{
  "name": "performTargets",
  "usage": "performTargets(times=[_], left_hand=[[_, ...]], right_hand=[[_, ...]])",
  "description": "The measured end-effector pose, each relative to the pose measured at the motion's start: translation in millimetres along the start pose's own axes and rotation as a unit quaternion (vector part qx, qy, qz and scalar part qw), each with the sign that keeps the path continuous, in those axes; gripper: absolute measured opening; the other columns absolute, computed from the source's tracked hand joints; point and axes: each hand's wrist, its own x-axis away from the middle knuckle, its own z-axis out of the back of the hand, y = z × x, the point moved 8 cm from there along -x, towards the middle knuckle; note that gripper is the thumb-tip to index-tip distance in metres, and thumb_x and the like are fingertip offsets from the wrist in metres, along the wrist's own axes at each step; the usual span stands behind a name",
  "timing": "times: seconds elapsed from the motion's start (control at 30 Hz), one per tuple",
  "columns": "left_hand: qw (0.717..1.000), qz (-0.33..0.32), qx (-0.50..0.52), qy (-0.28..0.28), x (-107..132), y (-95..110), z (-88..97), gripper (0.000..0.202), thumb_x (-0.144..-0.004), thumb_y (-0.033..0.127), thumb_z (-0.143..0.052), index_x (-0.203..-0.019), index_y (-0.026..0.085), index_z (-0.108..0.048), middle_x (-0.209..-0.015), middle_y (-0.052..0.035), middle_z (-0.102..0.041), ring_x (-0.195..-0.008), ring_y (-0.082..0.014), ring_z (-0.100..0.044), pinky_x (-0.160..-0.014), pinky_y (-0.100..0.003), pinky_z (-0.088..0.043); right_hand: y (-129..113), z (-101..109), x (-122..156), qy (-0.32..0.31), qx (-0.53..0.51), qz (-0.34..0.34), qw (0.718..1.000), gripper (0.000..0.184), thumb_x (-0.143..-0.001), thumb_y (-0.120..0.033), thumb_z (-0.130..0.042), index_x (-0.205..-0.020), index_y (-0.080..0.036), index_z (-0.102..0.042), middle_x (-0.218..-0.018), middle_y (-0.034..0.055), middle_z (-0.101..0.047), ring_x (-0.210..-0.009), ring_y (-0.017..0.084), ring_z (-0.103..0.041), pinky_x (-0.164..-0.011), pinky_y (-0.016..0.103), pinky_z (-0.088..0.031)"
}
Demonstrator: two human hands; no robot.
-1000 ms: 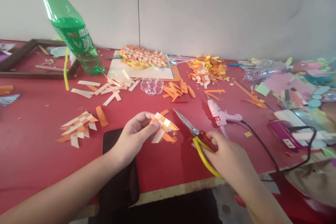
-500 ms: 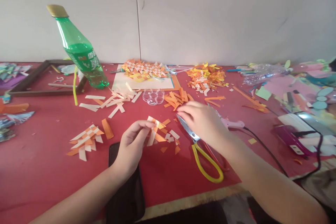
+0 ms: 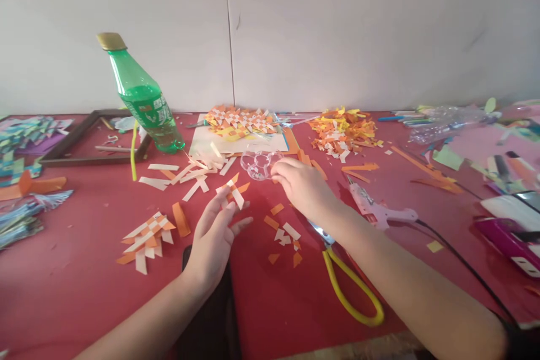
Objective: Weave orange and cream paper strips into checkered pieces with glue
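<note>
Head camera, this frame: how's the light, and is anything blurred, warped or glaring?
Head view: light soft and even, faint shadows under the left hand and right hand; green bottle leans, likely wide-angle distortion; coloured papers at the right edge are smeared; small glints on the clear tray; the woven paper piece in the left hand looks slightly soft.

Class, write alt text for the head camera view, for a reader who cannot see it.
At a red table strewn with orange and white paper strips, the left hand holds a woven paper piece while the right hand touches a clear plastic tray. Yellow-handled scissors lie by the right forearm; a green bottle stands behind.
</note>
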Motion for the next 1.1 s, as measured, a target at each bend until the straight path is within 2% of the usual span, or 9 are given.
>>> performTargets(times=[0.17,0.3,0.4,0.47,0.53,0.63,0.77,1.1], left_hand=[[0.999,0.027,0.003,-0.042,0.7,-1.4,-8.0,0.033,-0.08,0.043,-0.075,-0.104,0.02,-0.073,-0.097,-0.0043,-0.069,-0.091,-0.02,-0.068,-0.076,-0.033,-0.062],[0.996,0.059,-0.043,-0.054,3.8,-3.9,-10.6,0.035,-0.078,0.036,-0.079,-0.11,0.021,-0.072,-0.088,-0.0003,-0.068,-0.079,-0.0131,-0.064,-0.07,-0.028,-0.062],[0.993,0.068,-0.069,-0.066,6.1,-5.6,-11.1,0.035,-0.077,0.036,-0.08,-0.108,0.021,-0.073,-0.087,-0.0003,-0.069,-0.08,-0.0133,-0.065,-0.069,-0.025,-0.062],[0.992,0.066,-0.086,-0.07,7.3,-6.1,-10.7,0.038,-0.076,0.037,-0.081,-0.11,0.021,-0.072,-0.092,-0.0016,-0.071,-0.084,-0.0149,-0.067,-0.069,-0.024,-0.062],[0.99,0.061,-0.106,-0.074,8.4,-6.5,-10.9,0.044,-0.075,0.037,-0.082,-0.113,0.02,-0.071,-0.099,-0.0038,-0.073,-0.087,-0.0172,-0.068,-0.07,-0.025,-0.062],[0.987,0.062,-0.124,-0.078,9.7,-7.6,-11.8,0.048,-0.075,0.038,-0.082,-0.116,0.017,-0.068,-0.102,-0.0061,-0.075,-0.09,-0.0198,-0.07,-0.074,-0.028,-0.063],[0.986,0.063,-0.131,-0.077,10.6,-7.9,-12.4,0.049,-0.075,0.038,-0.082,-0.117,0.017,-0.067,-0.101,-0.0059,-0.076,-0.089,-0.0202,-0.072,-0.075,-0.028,-0.063],[0.983,0.047,-0.144,-0.1,10.0,-8.4,-12.6,0.037,-0.078,0.034,-0.08,-0.112,0.021,-0.071,-0.1,-0.0032,-0.076,-0.088,-0.0206,-0.073,-0.07,-0.027,-0.064]], right_hand=[[-28.5,26.8,37.7,0.031,-0.034,0.108,0.993,0.024,-0.093,-0.006,-0.047,-0.089,-0.018,-0.067,-0.099,0.0045,-0.07,-0.09,0.014,-0.064,-0.078,0.025,-0.049],[-37.5,36.1,57.9,0.085,-0.036,0.182,0.979,0.026,-0.093,-0.002,-0.046,-0.093,-0.017,-0.067,-0.104,0.0063,-0.071,-0.098,0.015,-0.064,-0.086,0.029,-0.053],[-38.7,36.4,63.7,0.087,-0.028,0.187,0.978,0.017,-0.093,-0.01,-0.053,-0.103,-0.016,-0.065,-0.111,0.0098,-0.067,-0.105,0.019,-0.061,-0.093,0.035,-0.052],[-42.0,34.6,65.7,0.08,-0.015,0.187,0.979,0.02,-0.091,-0.019,-0.06,-0.11,-0.016,-0.064,-0.117,0.0124,-0.061,-0.11,0.023,-0.055,-0.095,0.041,-0.05],[-45.9,32.0,66.9,0.081,0.006,0.182,0.98,0.019,-0.09,-0.023,-0.063,-0.108,-0.019,-0.065,-0.12,0.0138,-0.055,-0.111,0.026,-0.05,-0.094,0.045,-0.048],[-49.9,26.0,67.0,0.085,0.024,0.169,0.982,0.009,-0.091,-0.024,-0.06,-0.096,-0.02,-0.066,-0.12,0.0132,-0.051,-0.109,0.026,-0.045,-0.094,0.044,-0.045],[-52.0,17.8,65.7,0.078,0.02,0.157,0.984,0.008,-0.092,-0.025,-0.06,-0.093,-0.019,-0.065,-0.12,0.0127,-0.051,-0.109,0.025,-0.043,-0.094,0.043,-0.043],[-53.0,16.1,66.5,0.072,-0.006,0.155,0.985,0.013,-0.094,-0.02,-0.056,-0.085,-0.016,-0.064,-0.111,0.0123,-0.056,-0.105,0.023,-0.044,-0.094,0.04,-0.044]])
